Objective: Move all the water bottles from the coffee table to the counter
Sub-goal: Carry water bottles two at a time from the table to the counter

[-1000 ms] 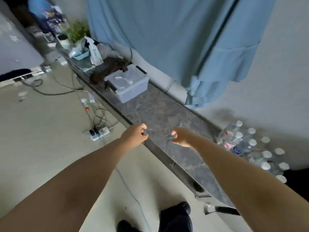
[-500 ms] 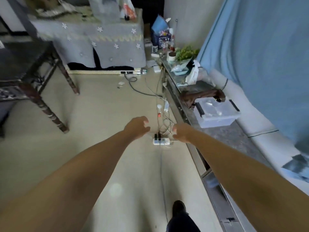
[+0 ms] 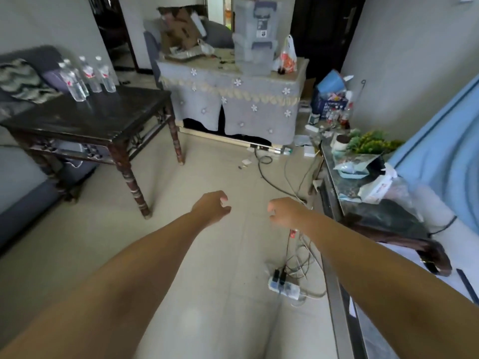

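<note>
While both hands (image 3: 248,211) hang empty, water bottles (image 3: 86,77) stand upright.

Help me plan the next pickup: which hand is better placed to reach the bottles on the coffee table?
Left, probably. The left hand is empty and nearer the water bottles on the coffee table. The right hand, also empty, hangs nearer the counter.

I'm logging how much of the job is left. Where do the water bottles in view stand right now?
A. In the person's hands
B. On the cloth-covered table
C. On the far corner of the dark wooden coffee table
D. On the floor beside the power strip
C: the water bottles stand upright in a cluster on the far corner of the coffee table, while the left hand and right hand are both empty over the floor.
</note>
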A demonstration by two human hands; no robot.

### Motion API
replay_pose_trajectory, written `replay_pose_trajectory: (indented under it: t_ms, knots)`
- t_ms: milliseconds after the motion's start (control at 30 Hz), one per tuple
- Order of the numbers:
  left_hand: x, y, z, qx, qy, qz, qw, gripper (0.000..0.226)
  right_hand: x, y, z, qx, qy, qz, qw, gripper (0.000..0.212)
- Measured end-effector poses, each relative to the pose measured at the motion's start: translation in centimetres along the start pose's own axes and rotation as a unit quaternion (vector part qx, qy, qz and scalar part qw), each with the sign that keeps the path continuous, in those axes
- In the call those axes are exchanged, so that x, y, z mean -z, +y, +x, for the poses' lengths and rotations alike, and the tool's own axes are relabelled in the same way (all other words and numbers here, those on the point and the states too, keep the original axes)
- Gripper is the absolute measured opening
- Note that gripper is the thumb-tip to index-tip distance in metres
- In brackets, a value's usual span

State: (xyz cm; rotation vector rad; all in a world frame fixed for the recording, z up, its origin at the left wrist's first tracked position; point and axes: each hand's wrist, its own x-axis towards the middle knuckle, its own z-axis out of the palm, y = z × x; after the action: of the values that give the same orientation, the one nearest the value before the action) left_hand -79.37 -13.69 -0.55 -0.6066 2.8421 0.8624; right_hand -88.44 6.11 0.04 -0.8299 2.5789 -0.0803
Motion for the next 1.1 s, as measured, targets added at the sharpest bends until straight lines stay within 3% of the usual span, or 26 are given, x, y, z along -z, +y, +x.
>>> replay_pose_trajectory:
  t_ms: [167,533,800,1100]
  knots:
    - [1.2,-0.1,4.3,0.030,0.019,-0.015,0.999,0.035,3.2,-0.1,7.2,0.039,-0.018,-0.041,0.998,0.039]
    - [9.4,-8.0,19.0,0.108,0.084,-0.048,0.989,0.034,10.1,-8.6,25.8,0.146,-0.001,-0.066,0.987,0.042]
    - [19.6,-14.4,32.3,0.129,0.107,-0.035,0.985,0.038,17.6,-15.0,41.3,0.160,-0.011,-0.039,0.986,0.047]
    - [24.2,-20.0,43.6,0.163,0.100,-0.029,0.981,0.035,20.8,-19.9,55.9,0.183,-0.047,-0.034,0.981,0.044]
